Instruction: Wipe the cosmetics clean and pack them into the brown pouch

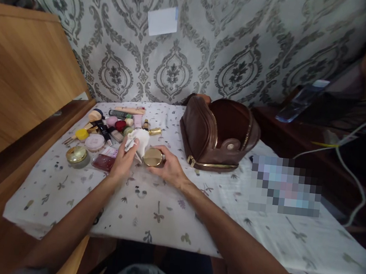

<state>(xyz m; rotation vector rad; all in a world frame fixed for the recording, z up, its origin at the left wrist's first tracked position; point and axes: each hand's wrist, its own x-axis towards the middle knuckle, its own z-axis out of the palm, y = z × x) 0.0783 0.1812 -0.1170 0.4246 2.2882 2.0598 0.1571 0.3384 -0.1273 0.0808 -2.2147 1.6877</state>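
My right hand (170,167) grips a small round container with a gold lid (153,157), its lid facing up toward me. Close beside it, my left hand (125,159) is closed on a crumpled white tissue or cloth (141,140). The tissue's lower edge comes right up to the container; whether they touch I cannot tell. Just left of my left hand lies a dark red flat case (103,162). A gold-lidded jar (77,155) and a pale pink round compact (94,142) sit further left. Behind my hands is a gold tube (155,131).
Several cosmetics, including a yellow-lidded pot (81,134) and a dark green tube (120,114), crowd the table's back left. An unzipped brown bag (199,134) stands behind and right of my hands. A wooden cabinet (30,64) borders the left side. A blurred-out item (287,185) lies right.
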